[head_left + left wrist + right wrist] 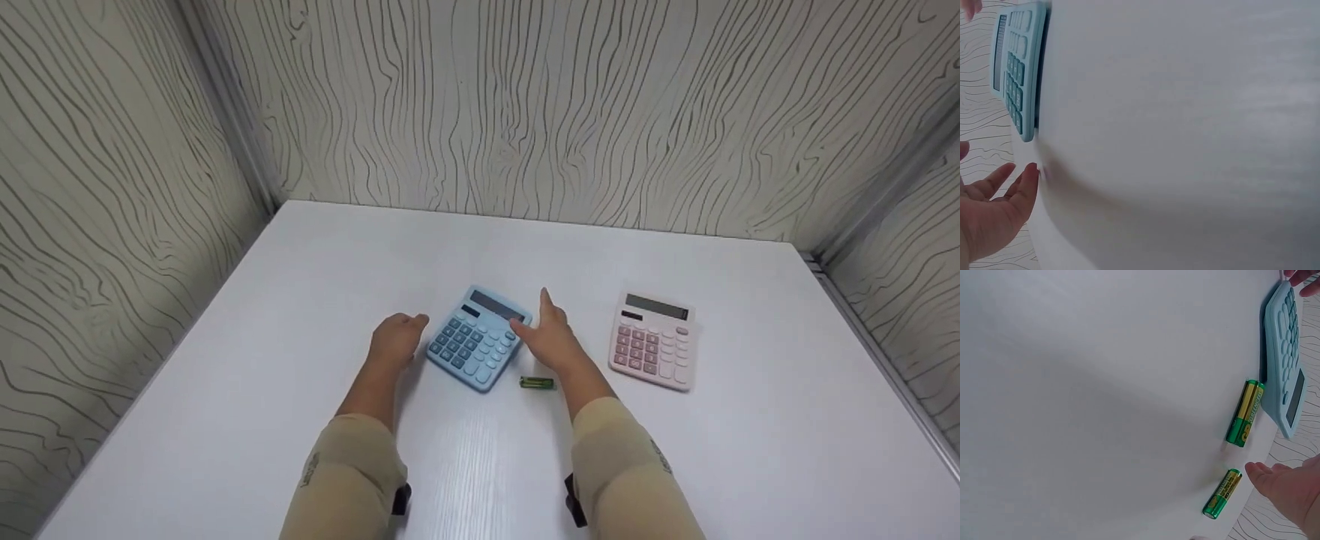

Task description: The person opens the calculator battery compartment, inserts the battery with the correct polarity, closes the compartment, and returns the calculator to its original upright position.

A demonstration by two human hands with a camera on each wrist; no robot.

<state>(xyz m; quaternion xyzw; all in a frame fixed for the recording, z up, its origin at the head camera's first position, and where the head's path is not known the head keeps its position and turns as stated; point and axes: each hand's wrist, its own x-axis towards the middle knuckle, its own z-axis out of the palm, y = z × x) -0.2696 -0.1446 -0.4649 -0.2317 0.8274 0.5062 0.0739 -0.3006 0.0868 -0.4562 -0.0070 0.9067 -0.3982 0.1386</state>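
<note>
A blue calculator [480,337] lies tilted on the white table, keys up. My left hand [396,341] is beside its left edge, fingers loosely bent; the left wrist view shows this hand [999,214] apart from the calculator [1019,73]. On the other side, my right hand [553,343] has its index finger extended and its thumb over or at the calculator's upper right corner; contact is unclear. Green-and-gold batteries [537,383] lie below that hand. In the right wrist view, one group [1246,413] looks like a side-by-side pair, with a separate battery [1222,494] near my right hand [1292,492].
A pink calculator [652,341] lies on the table [225,420] to the right of my right hand. Wood-grain patterned panels [510,112] stand behind the table and at both sides.
</note>
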